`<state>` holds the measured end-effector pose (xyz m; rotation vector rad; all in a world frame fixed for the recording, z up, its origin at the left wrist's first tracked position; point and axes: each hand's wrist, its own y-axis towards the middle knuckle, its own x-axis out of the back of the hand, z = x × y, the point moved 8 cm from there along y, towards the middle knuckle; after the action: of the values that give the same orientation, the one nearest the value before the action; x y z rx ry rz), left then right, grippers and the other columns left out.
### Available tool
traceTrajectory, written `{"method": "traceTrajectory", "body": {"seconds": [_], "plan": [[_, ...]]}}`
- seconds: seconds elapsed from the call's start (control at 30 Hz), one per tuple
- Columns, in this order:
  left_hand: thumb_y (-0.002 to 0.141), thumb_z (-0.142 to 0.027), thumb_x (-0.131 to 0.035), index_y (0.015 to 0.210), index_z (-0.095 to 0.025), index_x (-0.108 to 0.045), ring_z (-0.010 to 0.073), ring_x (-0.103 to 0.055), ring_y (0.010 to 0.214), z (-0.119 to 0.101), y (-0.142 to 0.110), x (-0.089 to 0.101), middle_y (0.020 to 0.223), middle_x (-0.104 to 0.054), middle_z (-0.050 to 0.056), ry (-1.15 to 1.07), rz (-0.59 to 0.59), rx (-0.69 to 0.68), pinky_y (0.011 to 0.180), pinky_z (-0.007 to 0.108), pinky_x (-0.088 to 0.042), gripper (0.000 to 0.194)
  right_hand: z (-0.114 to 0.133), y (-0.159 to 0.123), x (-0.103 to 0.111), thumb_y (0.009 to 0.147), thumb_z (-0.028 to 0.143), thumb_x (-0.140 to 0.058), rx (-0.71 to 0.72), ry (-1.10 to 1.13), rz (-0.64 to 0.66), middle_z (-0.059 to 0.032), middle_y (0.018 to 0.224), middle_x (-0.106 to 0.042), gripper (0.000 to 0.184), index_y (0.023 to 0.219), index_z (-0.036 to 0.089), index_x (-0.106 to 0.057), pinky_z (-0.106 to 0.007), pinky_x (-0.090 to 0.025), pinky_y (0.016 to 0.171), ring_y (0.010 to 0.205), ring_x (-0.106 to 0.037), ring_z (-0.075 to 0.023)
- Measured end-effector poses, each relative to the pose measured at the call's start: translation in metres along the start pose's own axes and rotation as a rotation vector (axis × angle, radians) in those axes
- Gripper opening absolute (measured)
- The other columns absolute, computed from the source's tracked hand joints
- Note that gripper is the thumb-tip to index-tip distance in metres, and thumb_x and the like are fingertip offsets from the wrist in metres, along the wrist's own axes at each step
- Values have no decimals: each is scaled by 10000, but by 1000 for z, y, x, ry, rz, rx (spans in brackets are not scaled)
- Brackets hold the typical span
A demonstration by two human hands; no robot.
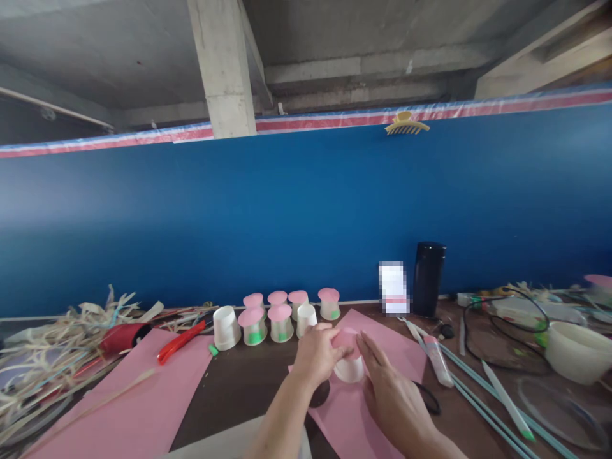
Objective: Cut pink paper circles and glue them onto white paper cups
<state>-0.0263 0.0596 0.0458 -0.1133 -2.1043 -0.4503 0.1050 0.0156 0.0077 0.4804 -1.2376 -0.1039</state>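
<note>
An upside-down white paper cup stands on a pink paper sheet in front of me. A pink paper disc lies over its upturned base. My left hand is closed on the disc's left edge, thumb and fingers bent around it. On the other side, my right hand is open, its fingers straight and together against the right edge of the disc and cup. Several similar cups stand behind, most topped with pink discs, such as this cup; a bare white cup is at their left.
Pink sheets lie at left under a red-handled tool. Shredded strips pile up at far left. On the right are a black cylinder, a glue tube, pale blue strips, a white pen-like tool and a white tub.
</note>
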Motion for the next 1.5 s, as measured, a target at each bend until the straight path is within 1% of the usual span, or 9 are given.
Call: {"method": "traceTrajectory", "body": {"seconds": [0.13,0.27,0.37,0.47,0.57,0.63,0.77,1.17,1.5], "plan": [[817,-519,-461,1108,-244,-645,243,-525,1078,-2,-1,4,1194,-597,57,11,-18,-8,897,309,-412,441,0,0,1,788,54,-359,0,-7,-6,-80,1477,-343,651,1425,171,-298,-243,-534,631,1044,-610,-209],[840,-449,-437,1193,-223,-592,243,-502,1114,-2,-2,22,1248,-569,62,47,-74,2,943,329,-397,447,-2,1,0,794,62,-365,-15,-19,-3,-75,1483,-332,649,1429,174,-290,-255,-541,613,1026,-620,-219],[814,-355,-458,1208,-219,-579,293,-410,1218,-6,-5,29,1336,-494,80,198,-41,30,995,426,-353,434,-1,1,-1,810,73,-361,-12,-5,3,-87,1479,-337,630,1429,167,-288,-268,-546,637,1047,-610,-227],[712,-222,-498,1321,-150,-459,346,-218,1340,-14,-13,16,1473,-293,121,383,120,3,1054,548,-225,614,0,0,-1,828,76,-343,8,29,-2,-113,1468,-353,595,1417,158,-314,-283,-544,702,1091,-587,-227],[630,-195,-515,1386,-106,-345,338,-61,1386,-22,-21,-4,1524,-102,125,477,248,-70,1086,584,-71,779,-1,-1,-1,812,66,-357,3,53,-11,-131,1459,-363,617,1420,162,-305,-309,-540,739,1100,-580,-232],[608,-215,-528,1396,-89,-317,334,-10,1391,-23,-24,-15,1525,-55,141,501,282,-95,1085,588,-17,826,-1,-1,-2,794,54,-372,7,72,-4,-131,1470,-343,658,1433,173,-271,-310,-540,732,1097,-581,-230],[600,-213,-536,1403,-65,-296,335,-12,1390,-24,-25,-22,1513,-78,177,525,281,-84,1086,580,3,851,-1,-2,-1,782,33,-374,8,85,24,-116,1491,-306,707,1450,198,-214,-281,-539,670,1108,-573,-223],[642,-238,-540,1256,-65,-529,361,-62,1383,-33,-28,-26,1489,-180,201,573,302,-98,1076,599,-41,638,4,2,4,738,11,-383,-15,-45,75,-76,1476,-348,741,1440,210,-256,-225,-501,537,1030,-619,-210],[656,-292,-569,1390,-69,-331,369,-13,1379,-42,-31,-17,1499,-101,205,494,293,-66,1077,602,1,803,0,0,4,750,48,-401,2,4,0,-71,1482,-337,745,1449,231,-222,-221,-504,521,1008,-624,-207]]}}
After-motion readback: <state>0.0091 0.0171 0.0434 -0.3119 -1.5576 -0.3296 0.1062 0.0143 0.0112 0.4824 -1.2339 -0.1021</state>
